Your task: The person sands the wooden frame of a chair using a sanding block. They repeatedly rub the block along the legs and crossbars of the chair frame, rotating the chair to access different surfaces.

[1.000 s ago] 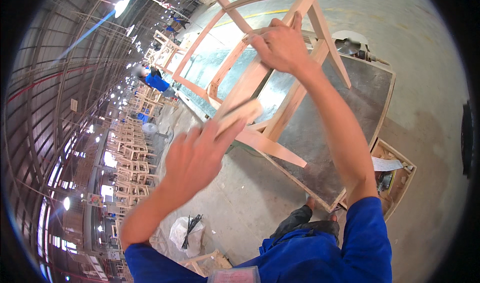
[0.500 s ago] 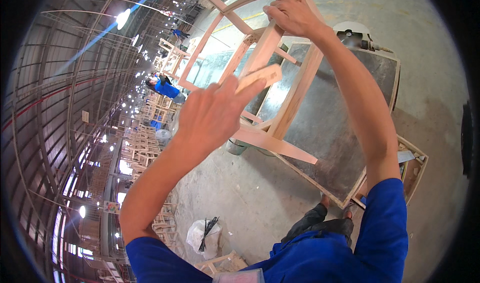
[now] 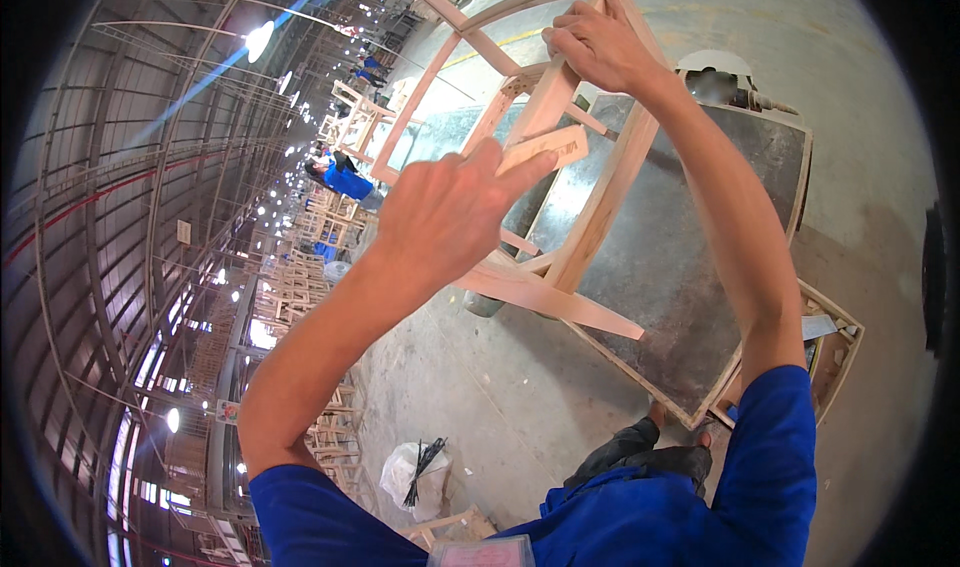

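Gripping pale rectangular block (image 3: 560, 149) with left hand (image 3: 445, 207), over wooden chair frame (image 3: 600, 217) laid along left edge of worktop (image 3: 690, 257); clasping upper rail (image 3: 548, 102) with right hand (image 3: 605, 52). Probably light, stiff; best held by rails.

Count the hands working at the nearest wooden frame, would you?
2: the left hand, holding a pale block over the wooden frame, and the right hand, gripping that frame higher in the picture. No others show there.
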The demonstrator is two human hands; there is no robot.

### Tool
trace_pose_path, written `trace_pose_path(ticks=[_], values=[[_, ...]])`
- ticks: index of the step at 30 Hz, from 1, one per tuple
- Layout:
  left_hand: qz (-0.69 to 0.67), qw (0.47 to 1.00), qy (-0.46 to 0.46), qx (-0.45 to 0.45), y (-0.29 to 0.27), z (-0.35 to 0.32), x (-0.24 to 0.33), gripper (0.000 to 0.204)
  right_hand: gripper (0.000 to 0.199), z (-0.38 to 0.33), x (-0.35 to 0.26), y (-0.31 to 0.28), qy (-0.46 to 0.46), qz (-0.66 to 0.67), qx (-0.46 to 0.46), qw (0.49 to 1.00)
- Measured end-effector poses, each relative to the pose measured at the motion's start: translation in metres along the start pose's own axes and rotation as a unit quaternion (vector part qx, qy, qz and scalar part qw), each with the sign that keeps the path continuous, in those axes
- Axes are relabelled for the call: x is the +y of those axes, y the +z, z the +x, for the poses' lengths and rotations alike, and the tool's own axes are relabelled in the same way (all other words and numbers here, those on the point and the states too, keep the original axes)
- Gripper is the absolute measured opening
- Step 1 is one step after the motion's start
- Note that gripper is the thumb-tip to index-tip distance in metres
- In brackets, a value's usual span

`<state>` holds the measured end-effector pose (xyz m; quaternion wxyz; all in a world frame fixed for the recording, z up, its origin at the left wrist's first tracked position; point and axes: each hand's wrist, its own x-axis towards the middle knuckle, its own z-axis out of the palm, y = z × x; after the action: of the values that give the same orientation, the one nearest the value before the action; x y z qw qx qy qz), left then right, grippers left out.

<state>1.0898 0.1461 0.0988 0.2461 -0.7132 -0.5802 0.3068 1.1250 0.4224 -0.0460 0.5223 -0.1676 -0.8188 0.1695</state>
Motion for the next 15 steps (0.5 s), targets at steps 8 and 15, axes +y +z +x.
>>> trace_pose_path(ticks=[8, 15], values=[[-0.009, 0.997, -0.012, -0.079, 0.002, -0.087, 0.013, 0.071, 0.046, 0.000, -0.003, -0.003, 0.038, -0.019, -0.008, 0.999], [-0.009, 1.000, -0.004, -0.004, 0.003, 0.003, -0.002, 0.064, 0.049, 0.000, -0.002, -0.003, 0.000, 0.043, 0.017, 0.999]])
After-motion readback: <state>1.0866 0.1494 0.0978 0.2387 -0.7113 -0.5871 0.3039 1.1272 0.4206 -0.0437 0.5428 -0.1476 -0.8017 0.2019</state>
